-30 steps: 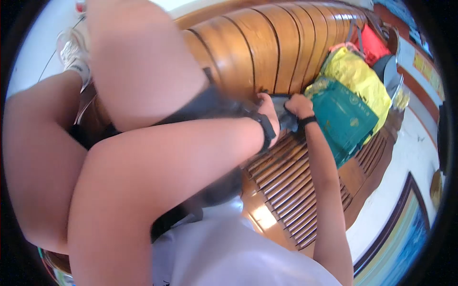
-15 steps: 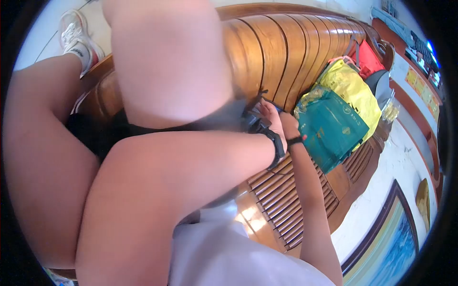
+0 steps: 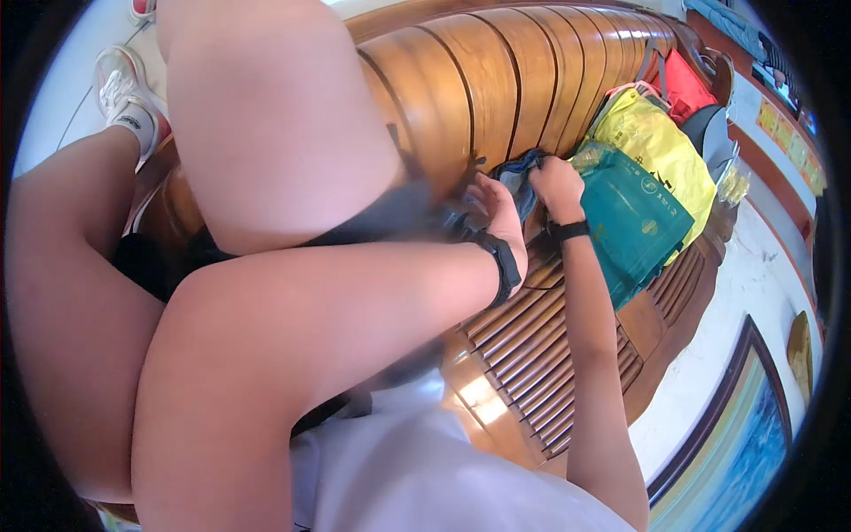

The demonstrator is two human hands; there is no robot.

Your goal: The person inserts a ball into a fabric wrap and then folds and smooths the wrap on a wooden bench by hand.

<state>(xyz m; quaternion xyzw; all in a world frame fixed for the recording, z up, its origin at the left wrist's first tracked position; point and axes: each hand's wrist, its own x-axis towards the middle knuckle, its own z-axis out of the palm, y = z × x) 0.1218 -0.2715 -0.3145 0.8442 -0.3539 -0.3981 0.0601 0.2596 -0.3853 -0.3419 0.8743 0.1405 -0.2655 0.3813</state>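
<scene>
My right hand (image 3: 558, 188), with a black band at its wrist, is closed on a bunched piece of dark blue cloth (image 3: 523, 171), which looks like denim. My left hand (image 3: 498, 211), with a black watch (image 3: 502, 266) at its wrist, is just left of it. Its fingers curl in at the other part of the cloth, near my dark shorts; blur and my leg hide some of that grip. Between the two hands the cloth is stretched in a short span, close to the backrest of a wooden bench (image 3: 496, 71).
A green bag (image 3: 634, 217) lies right beside my right hand, with a yellow bag (image 3: 660, 142) and a red bag (image 3: 684, 89) behind it. My bent legs fill the left side. A framed picture (image 3: 736, 434) is at lower right.
My right hand has moved up and to the right, away from my left hand, drawing the blue cloth into view. My left hand stays in nearly the same place. The view has shifted slightly.
</scene>
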